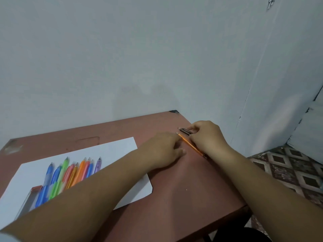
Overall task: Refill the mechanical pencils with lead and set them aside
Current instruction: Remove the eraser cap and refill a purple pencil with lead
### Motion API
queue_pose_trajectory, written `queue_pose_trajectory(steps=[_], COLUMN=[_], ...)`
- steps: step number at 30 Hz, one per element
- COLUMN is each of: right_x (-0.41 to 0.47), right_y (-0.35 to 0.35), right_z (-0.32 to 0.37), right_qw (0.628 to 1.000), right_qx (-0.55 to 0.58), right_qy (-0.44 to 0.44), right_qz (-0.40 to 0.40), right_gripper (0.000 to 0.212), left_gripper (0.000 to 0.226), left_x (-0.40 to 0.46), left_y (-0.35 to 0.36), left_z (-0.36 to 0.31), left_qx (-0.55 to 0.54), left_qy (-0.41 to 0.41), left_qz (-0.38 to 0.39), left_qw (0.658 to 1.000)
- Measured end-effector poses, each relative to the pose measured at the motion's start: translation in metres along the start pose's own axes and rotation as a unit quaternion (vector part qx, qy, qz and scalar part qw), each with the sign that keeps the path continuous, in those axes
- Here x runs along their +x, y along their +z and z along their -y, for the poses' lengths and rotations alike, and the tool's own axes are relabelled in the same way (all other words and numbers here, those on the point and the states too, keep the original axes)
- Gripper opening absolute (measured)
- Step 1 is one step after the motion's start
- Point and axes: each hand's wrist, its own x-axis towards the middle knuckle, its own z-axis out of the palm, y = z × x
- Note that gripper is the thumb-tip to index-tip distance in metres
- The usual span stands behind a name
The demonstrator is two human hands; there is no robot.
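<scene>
An orange mechanical pencil [191,145] lies slantwise near the far right corner of the desk [183,189], between the two hands, its pale end pointing away from the person. Just beyond that end sits a small dark lead case [185,131], which the right hand [208,137] pinches with thumb and forefinger; whether this hand also clamps the pencil against the desk I cannot tell, since the barrel runs under its heel. The left hand [162,151] is curled loosely beside the pencil, its fingers touching or nearly touching the barrel near the open end (blur hides the contact), so its grasp is uncertain. My judgement is that this pencil is being loaded, or is about to be, and is not yet set aside. Well to the left, a row of coloured pencils [70,175], blue, green, pink, orange and purple, rests on a white sheet of paper [113,151], tips away from the person; whether these are filled or waiting cannot be read from here. At the sheet's near left edge lies a clear slim box with a reddish cap [30,196], its contents not discernible.
</scene>
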Motion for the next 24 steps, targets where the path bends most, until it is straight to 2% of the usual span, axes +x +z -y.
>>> queue_pose_trajectory(steps=[2, 5, 9, 24], right_x=[0.000, 0.000, -0.002, -0.011], right_y=[0.002, 0.004, 0.006, 0.006], right_z=[-0.001, -0.001, -0.002, 0.004], right_qw=[1.000, 0.999, 0.999, 0.995], right_qx=[-0.007, -0.025, -0.016, -0.073], right_qy=[-0.007, -0.013, -0.021, -0.054], right_qz=[0.010, 0.018, 0.033, 0.033], right_gripper=[0.027, 0.027, 0.025, 0.026], left_gripper=[0.029, 0.028, 0.041, 0.031], left_x=[0.002, 0.003, 0.000, -0.023], left_y=[0.002, 0.004, 0.007, -0.007], left_z=[0.003, 0.006, 0.010, 0.020], left_qx=[0.004, 0.011, 0.005, -0.020], left_qy=[0.007, 0.014, 0.022, -0.002], left_qz=[-0.001, 0.000, 0.001, 0.002], left_qw=[1.000, 1.000, 1.000, 1.000])
